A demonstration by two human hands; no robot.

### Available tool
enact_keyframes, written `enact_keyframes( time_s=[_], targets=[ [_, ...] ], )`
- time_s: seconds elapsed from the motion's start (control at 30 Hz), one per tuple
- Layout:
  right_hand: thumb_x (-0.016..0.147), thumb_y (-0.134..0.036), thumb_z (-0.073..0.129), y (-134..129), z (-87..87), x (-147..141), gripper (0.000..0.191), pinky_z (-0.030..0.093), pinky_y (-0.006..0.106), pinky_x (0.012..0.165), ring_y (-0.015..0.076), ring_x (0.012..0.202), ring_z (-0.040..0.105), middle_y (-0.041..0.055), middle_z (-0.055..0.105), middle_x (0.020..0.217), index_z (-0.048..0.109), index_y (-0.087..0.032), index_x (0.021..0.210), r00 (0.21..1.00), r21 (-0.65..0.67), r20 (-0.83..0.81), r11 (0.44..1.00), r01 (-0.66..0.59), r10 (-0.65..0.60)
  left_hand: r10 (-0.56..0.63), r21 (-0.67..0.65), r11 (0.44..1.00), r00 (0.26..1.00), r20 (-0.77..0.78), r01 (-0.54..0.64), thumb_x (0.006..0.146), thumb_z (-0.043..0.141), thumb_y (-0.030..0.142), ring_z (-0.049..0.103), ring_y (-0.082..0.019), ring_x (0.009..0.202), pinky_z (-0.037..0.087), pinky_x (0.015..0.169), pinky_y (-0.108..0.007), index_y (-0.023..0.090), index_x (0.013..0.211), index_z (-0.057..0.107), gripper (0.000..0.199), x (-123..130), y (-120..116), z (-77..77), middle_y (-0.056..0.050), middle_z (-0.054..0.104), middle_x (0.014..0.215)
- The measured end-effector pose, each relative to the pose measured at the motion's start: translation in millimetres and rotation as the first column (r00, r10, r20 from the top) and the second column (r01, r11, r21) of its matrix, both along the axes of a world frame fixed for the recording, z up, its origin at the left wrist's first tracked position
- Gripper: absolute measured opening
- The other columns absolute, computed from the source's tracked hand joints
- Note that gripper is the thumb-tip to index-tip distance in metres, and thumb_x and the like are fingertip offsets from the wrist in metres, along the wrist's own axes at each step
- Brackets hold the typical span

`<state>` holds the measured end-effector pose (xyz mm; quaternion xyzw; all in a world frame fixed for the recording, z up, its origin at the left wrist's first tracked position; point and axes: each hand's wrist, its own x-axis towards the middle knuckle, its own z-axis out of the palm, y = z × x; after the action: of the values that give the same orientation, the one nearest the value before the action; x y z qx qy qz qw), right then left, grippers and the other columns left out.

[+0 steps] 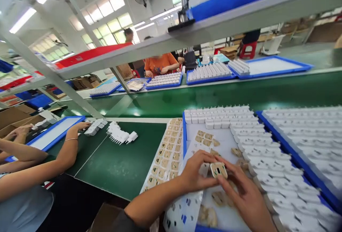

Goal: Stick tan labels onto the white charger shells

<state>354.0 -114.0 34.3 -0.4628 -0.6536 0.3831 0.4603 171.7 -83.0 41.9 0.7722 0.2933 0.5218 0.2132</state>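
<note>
A small white plastic housing faces me, its front covered by a tan adhesive pad with a dark slot and green marks. My left hand pinches its left side between thumb and fingers. From the right, my right hand grips the same piece by thumb and index finger. Both are above a blue-rimmed tray holding loose tan pads and rows of white housings. Under my left forearm lies a sheet of tan adhesive pads. What lies behind the held piece is hidden.
Another blue tray of white parts adjoins on the right. Left, white housings stand in a curved row on the green table, near a co-worker's arm. A shelf rail crosses above; a person in orange sits beyond.
</note>
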Motion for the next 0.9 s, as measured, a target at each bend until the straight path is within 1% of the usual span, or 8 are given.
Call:
enact_keyframes(
  time_s=[0.1, 0.17, 0.27, 0.37, 0.47, 0.57, 0.67, 0.9],
  targets=[
    [0.092, -0.036, 0.061, -5.8, 9.6, -4.9, 0.043, 0.056, 0.039, 0.097, 0.0254, 0.121, 0.061, 0.0089, 0.066, 0.128, 0.061, -0.027, 0.134, 0.994, -0.01, -0.105, 0.999, -0.04, 0.039, -0.013, -0.041, 0.999, 1.0, -0.018, 0.012, 0.08, 0.077, 0.039, 0.067, -0.022, 0.094, 0.056, 0.08, -0.036, 0.018, 0.107, 0.06, 0.038, -3.0, -5.2, 4.0, -0.011, 0.068, 0.101],
    [0.094, -0.033, 0.059, -6.9, 15.9, -6.3, 0.04, 0.054, 0.039, 0.099, 0.0243, 0.123, 0.059, 0.0085, 0.066, 0.129, 0.061, -0.029, 0.134, 0.984, -0.006, -0.161, 0.997, -0.076, 0.074, -0.01, -0.061, 0.998, 1.0, -0.028, 0.008, 0.08, 0.078, 0.035, 0.066, -0.022, 0.096, 0.055, 0.082, -0.036, 0.02, 0.108, 0.06, 0.037, -5.3, -6.1, 5.6, -0.009, 0.067, 0.103],
    [0.095, -0.028, 0.058, -6.6, 21.1, -6.8, 0.04, 0.054, 0.036, 0.097, 0.023, 0.122, 0.059, 0.0072, 0.063, 0.134, 0.06, -0.03, 0.135, 0.963, -0.017, -0.246, 0.993, -0.117, 0.109, 0.022, -0.057, 0.998, 0.998, -0.054, -0.025, 0.08, 0.078, 0.033, 0.066, -0.021, 0.095, 0.055, 0.082, -0.036, 0.021, 0.109, 0.06, 0.036, -7.9, -5.5, 7.2, -0.009, 0.066, 0.102],
    [0.092, -0.025, 0.061, -7.1, 20.5, -8.4, 0.04, 0.054, 0.035, 0.095, 0.0228, 0.123, 0.058, 0.0064, 0.062, 0.134, 0.062, -0.03, 0.132, 0.948, -0.032, -0.297, 0.992, -0.126, 0.111, 0.05, 0.022, 0.999, 0.995, -0.09, -0.049, 0.081, 0.076, 0.033, 0.066, -0.021, 0.094, 0.056, 0.079, -0.035, 0.021, 0.109, 0.059, 0.034, -8.0, -6.6, 9.8, -0.008, 0.066, 0.1],
    [0.093, -0.023, 0.06, -6.8, 16.6, -11.1, 0.03, 0.052, 0.036, 0.098, 0.022, 0.124, 0.058, 0.0056, 0.065, 0.131, 0.066, -0.029, 0.122, 0.926, -0.045, -0.366, 0.992, -0.118, 0.094, 0.071, 0.162, 0.986, 0.988, -0.14, -0.048, 0.083, 0.076, 0.029, 0.066, -0.02, 0.093, 0.057, 0.079, -0.034, 0.02, 0.112, 0.057, 0.035, -6.0, -8.6, 11.3, -0.008, 0.065, 0.099],
    [0.094, -0.022, 0.059, -5.9, 14.9, -13.4, 0.02, 0.052, 0.035, 0.099, 0.0201, 0.12, 0.061, 0.0049, 0.067, 0.125, 0.069, -0.028, 0.11, 0.896, -0.06, -0.435, 0.991, -0.122, 0.084, 0.078, 0.281, 0.959, 0.978, -0.195, -0.021, 0.083, 0.075, 0.022, 0.065, -0.02, 0.093, 0.058, 0.079, -0.034, 0.017, 0.116, 0.056, 0.038, -4.6, -10.0, 10.4, -0.009, 0.064, 0.1],
    [0.093, -0.021, 0.06, -6.1, 16.3, -14.3, 0.015, 0.052, 0.034, 0.099, 0.0186, 0.116, 0.063, 0.0048, 0.069, 0.12, 0.07, -0.026, 0.104, 0.885, -0.067, -0.459, 0.991, -0.115, 0.072, 0.089, 0.332, 0.943, 0.969, -0.228, -0.009, 0.084, 0.073, 0.02, 0.065, -0.02, 0.093, 0.059, 0.078, -0.034, 0.017, 0.12, 0.055, 0.04, -4.9, -11.1, 8.1, -0.01, 0.064, 0.101],
    [0.093, -0.021, 0.06, -7.3, 17.7, -13.9, 0.015, 0.053, 0.034, 0.097, 0.0189, 0.113, 0.064, 0.0049, 0.07, 0.116, 0.072, -0.026, 0.1, 0.873, -0.072, -0.482, 0.989, -0.125, 0.075, 0.111, 0.395, 0.919, 0.96, -0.256, -0.001, 0.083, 0.074, 0.019, 0.066, -0.021, 0.094, 0.06, 0.079, -0.035, 0.015, 0.121, 0.054, 0.042, -6.1, -11.4, 4.9, -0.01, 0.064, 0.099]
  ],
)
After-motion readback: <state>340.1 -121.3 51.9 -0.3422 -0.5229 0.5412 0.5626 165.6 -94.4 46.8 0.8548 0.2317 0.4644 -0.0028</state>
